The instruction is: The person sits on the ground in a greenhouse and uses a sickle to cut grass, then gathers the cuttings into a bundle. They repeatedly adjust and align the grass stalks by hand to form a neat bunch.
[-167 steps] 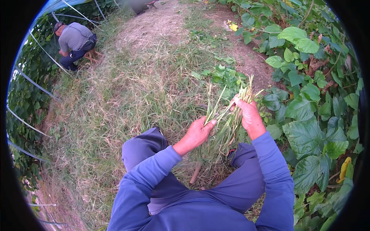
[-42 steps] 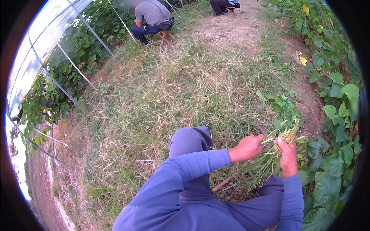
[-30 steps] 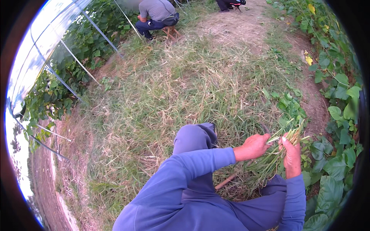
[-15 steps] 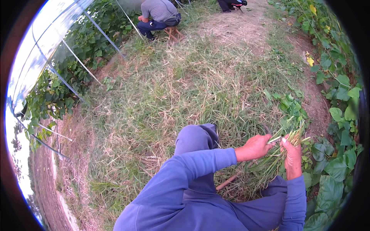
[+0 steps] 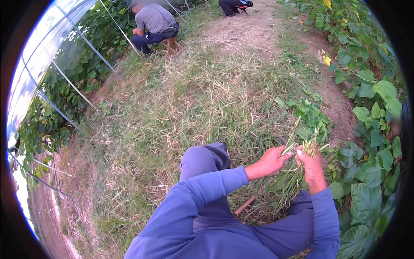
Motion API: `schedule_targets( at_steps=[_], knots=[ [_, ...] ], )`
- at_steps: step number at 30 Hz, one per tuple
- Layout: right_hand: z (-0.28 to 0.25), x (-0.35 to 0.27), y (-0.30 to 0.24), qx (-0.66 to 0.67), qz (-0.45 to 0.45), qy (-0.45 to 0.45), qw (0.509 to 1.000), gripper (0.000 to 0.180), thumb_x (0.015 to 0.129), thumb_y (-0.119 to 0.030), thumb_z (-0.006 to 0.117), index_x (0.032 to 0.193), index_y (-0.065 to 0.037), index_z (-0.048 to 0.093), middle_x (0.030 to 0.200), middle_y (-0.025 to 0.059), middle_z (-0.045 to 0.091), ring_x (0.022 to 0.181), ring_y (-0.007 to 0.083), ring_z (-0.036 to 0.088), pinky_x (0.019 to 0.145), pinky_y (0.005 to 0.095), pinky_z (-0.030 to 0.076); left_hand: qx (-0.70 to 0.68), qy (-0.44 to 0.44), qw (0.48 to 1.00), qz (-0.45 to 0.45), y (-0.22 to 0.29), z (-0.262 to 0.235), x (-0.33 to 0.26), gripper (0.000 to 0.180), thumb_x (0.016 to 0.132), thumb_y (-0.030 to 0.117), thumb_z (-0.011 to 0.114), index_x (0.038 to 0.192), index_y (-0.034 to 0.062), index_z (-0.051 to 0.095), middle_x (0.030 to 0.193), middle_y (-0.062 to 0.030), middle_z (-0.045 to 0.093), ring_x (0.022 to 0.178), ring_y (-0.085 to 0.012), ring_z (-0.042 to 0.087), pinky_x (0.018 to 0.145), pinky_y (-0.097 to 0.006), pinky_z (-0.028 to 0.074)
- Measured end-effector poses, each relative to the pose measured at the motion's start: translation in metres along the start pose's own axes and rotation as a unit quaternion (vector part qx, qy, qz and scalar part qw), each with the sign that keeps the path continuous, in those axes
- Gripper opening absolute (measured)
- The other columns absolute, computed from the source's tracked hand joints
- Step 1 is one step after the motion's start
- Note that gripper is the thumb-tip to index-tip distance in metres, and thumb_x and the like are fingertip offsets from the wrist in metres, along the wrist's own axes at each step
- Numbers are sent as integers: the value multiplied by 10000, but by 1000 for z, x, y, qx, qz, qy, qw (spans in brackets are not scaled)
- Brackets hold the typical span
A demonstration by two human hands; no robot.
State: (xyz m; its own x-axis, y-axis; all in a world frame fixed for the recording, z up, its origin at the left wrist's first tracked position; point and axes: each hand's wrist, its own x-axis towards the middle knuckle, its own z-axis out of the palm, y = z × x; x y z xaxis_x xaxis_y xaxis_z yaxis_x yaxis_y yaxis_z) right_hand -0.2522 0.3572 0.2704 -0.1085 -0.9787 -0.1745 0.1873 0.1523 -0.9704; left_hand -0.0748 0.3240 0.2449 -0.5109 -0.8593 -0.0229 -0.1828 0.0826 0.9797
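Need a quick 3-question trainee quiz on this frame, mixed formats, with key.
1. True or false: both the left hand and the right hand grip the bundle of green stalks.
2. The seated person in the grey shirt is: A) upper left, beside the vine row; B) lower right; C) directly behind the bundle.
3. Fill in: the broad-leaved plants grow on the wearer's ____ side.

Key: 1 true; 2 A; 3 right.

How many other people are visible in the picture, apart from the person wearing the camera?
2. One person in a grey shirt sits on a small stool at upper left beside the vines. A second person is at the top edge, mostly cut off. More may be hidden.
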Motion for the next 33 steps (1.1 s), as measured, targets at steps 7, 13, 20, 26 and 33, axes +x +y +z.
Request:
schedule_targets(
  at_steps=[7,13,20,26,33],
  knots=[
    [4,-3,-2,5,13,-16,1000,190,809,-61,679,981,-12,616,849,39,635,683,119,589,577,246,468,36,-5,998,42,-11,5,2,293,963,277,517,1105,28,577,663,-79,574,609,-156,555,567,-342,460],
    [0,1,1,13,1,-7,1000,187,810,-73,683,976,-18,617,825,27,623,669,109,574,572,242,459,34,-15,998,50,-8,5,1,277,961,270,526,1084,28,580,664,-77,573,613,-157,554,572,-343,461],
    [2,-1,-1,3,7,2,1000,182,806,-83,687,964,-21,620,800,15,614,643,99,556,567,232,444,33,-42,998,36,-8,8,-1,297,955,282,524,1094,27,582,710,-168,583,653,-283,577,629,-402,468],
    [-4,1,5,-2,6,-8,1000,181,801,-68,683,962,-23,614,794,18,615,650,104,566,564,243,454,45,-51,996,49,-2,6,-2,314,952,294,519,1123,37,578,719,-206,587,664,-339,597,647,-430,469],
    [-11,7,6,-11,-14,8,1000,177,803,-111,683,939,-28,607,776,21,610,664,115,572,568,249,455,42,-49,996,54,-7,7,-3,314,957,285,515,1153,46,572,652,-174,543,593,-282,560,598,-410,450]
  ],
)
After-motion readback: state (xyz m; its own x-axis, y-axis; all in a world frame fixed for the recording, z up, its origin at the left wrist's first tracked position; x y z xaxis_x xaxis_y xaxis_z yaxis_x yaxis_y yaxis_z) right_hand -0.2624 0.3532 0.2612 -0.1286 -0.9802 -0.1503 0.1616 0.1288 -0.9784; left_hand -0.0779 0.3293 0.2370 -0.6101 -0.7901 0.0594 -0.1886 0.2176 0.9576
